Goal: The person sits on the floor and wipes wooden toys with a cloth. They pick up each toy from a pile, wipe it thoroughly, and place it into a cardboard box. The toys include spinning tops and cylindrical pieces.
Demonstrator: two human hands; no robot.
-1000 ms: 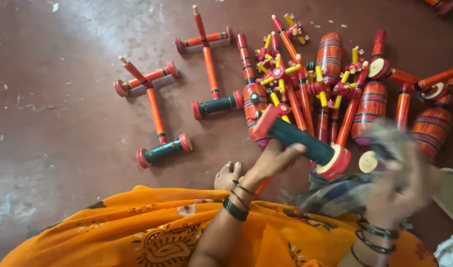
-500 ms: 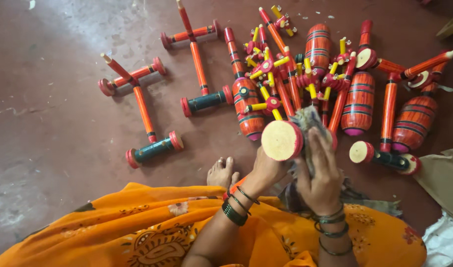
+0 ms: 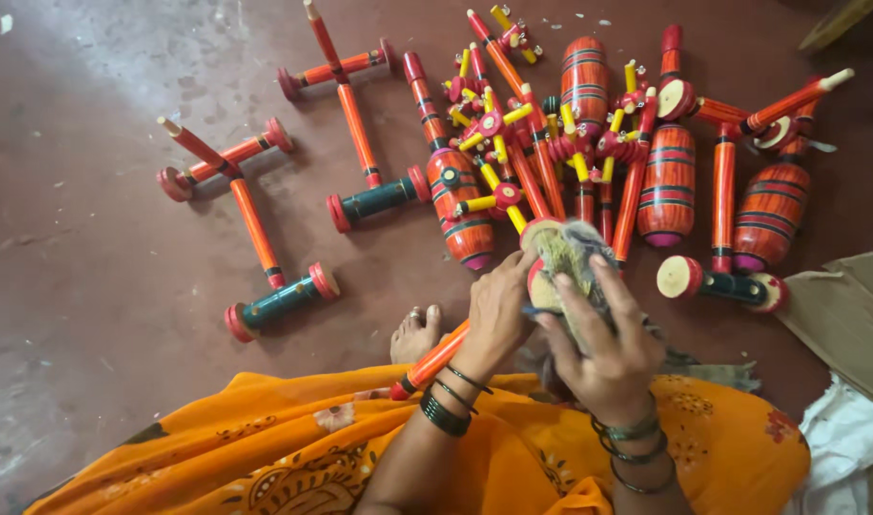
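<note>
Both hands on one painted wooden push-toy, above the floor's near edge.
Left hand [image 3: 493, 315] fingers grip the orange-handled toy [image 3: 541, 277]; right hand [image 3: 598, 334] fingers press a frayed grey-green cloth wad [image 3: 570, 253] against its wheel.

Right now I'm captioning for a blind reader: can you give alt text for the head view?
A seated person's left hand grips a red-orange wooden toy while the right hand presses a cloth against its wheel end. Beyond lie a pile of painted toys and two finished push toys on the brown floor.
</note>
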